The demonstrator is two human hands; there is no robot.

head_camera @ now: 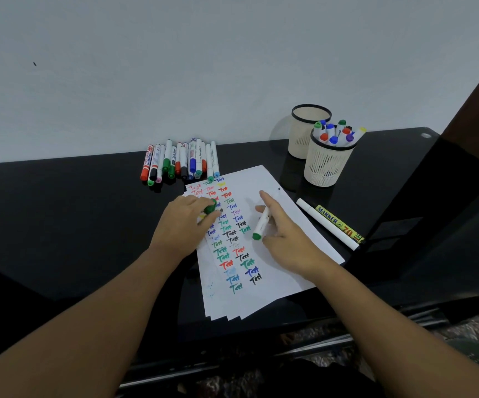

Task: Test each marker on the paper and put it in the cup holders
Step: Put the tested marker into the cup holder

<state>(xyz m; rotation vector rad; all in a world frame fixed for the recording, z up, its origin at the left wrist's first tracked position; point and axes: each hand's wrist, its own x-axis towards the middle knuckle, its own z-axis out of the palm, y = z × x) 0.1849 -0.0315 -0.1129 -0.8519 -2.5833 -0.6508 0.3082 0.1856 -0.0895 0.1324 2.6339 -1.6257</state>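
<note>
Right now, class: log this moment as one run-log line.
left hand: holds green cap | right hand: holds uncapped green marker over paper | front cup: part-filled

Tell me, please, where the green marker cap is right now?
In the head view, the green cap is held in the left hand, over the left columns of the test paper.
</note>
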